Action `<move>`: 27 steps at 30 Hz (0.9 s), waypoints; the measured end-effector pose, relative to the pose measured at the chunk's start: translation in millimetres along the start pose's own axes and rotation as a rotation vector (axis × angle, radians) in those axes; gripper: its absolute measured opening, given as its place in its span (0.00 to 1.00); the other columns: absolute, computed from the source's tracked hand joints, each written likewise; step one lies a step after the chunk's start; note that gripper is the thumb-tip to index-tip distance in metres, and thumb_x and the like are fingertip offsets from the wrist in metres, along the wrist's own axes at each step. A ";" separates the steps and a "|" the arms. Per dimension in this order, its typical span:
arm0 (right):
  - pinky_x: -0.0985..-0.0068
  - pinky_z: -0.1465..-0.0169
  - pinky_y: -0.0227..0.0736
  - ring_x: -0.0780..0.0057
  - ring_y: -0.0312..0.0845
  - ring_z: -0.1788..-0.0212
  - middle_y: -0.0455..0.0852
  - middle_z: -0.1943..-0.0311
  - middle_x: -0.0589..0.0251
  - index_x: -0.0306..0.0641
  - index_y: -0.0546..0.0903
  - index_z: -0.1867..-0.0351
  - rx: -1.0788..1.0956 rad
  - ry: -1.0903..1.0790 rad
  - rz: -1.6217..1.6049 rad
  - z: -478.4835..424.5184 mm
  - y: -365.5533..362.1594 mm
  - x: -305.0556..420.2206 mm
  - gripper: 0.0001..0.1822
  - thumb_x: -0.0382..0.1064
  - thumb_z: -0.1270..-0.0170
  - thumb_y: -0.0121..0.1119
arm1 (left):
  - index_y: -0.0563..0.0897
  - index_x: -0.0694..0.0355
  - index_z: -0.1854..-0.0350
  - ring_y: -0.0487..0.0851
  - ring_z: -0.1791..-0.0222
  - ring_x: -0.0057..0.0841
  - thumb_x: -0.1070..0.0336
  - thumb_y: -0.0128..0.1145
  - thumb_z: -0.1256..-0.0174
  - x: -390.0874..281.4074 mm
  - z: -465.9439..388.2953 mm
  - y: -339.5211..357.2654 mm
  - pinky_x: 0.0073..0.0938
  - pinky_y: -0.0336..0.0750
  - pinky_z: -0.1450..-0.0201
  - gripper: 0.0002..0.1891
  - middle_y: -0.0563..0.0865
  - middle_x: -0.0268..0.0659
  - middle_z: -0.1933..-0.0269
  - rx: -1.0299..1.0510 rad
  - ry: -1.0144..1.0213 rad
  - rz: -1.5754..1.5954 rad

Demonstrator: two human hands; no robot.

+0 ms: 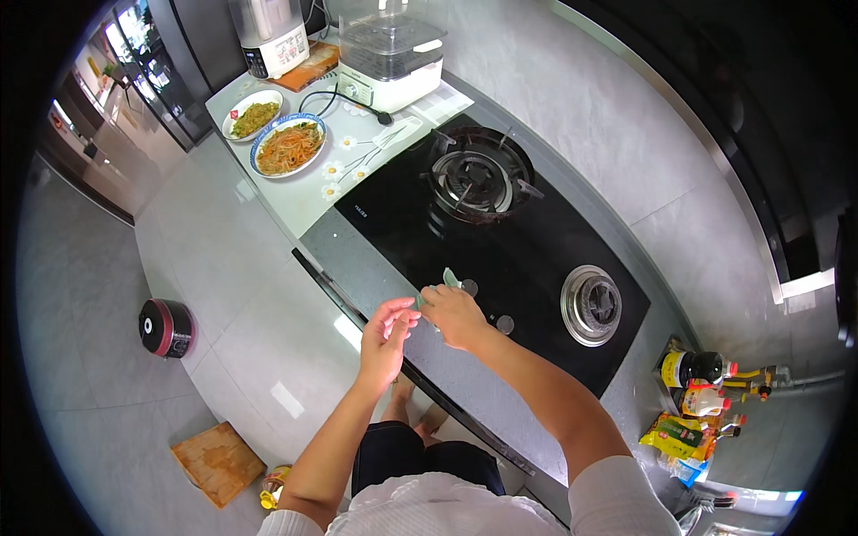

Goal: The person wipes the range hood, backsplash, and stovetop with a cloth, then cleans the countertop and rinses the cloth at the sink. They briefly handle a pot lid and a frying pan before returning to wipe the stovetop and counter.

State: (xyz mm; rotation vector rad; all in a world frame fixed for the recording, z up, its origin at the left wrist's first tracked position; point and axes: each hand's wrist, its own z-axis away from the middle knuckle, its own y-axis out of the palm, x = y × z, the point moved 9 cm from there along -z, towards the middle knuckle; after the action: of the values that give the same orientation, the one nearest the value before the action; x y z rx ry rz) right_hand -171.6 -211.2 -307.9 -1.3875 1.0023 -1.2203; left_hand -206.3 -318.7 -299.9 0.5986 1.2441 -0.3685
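Note:
My right hand (452, 315) is closed on a light green cloth (451, 277) at the front edge of the black glass gas hob (402, 228). Only parts of the cloth show past the fingers. Close on its left, my left hand (389, 335) is raised with curled fingers, palm partly up; I see nothing held in it, and its fingertips are near the cloth. Two round knobs, one of them a hob knob (505, 325), lie by my right hand. The large burner (477, 175) has its pan support on; the small burner (592, 305) shows no pan support.
A plate of shredded vegetables (288, 146) and a smaller plate of green shreds (253, 117) stand on the far-left counter, beside a white electric steamer (391, 74). Sauce bottles (700, 370) stand at the right. A pressure cooker (165, 328) and wooden board (218, 463) are low at left.

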 end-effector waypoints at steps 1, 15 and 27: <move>0.69 0.48 0.72 0.66 0.73 0.50 0.74 0.55 0.65 0.45 0.82 0.66 -0.001 0.000 0.010 7.3 0.8 2.0 0.11 0.31 0.53 0.67 | 0.79 0.58 0.42 0.79 0.53 0.19 0.57 0.54 0.24 -0.8 3.6 0.3 0.23 0.71 0.49 0.15 0.85 0.31 0.53 0.003 -0.005 0.002; 0.67 0.42 0.74 0.56 0.76 0.46 0.74 0.49 0.56 0.49 0.85 0.49 -0.494 0.693 -0.674 75.9 -14.5 -96.7 0.21 0.36 0.48 0.68 | 0.79 0.56 0.41 0.81 0.53 0.18 0.62 0.51 0.23 -25.3 -21.9 3.7 0.23 0.73 0.49 0.13 0.87 0.31 0.53 0.185 -0.079 -0.039; 0.64 0.47 0.77 0.57 0.81 0.49 0.82 0.54 0.62 0.48 0.85 0.53 -0.259 1.025 -0.551 55.9 6.8 -122.0 0.19 0.51 0.45 0.68 | 0.79 0.57 0.42 0.80 0.55 0.16 0.63 0.51 0.23 -53.9 -60.1 1.4 0.21 0.72 0.51 0.13 0.86 0.30 0.54 0.309 -0.062 -0.071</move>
State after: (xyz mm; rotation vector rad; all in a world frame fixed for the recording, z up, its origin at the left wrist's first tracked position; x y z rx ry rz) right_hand -134.4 -84.8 -334.9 -1.2449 1.5443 -2.4089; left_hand -267.5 -284.2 -260.0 0.8009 1.1590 -0.6412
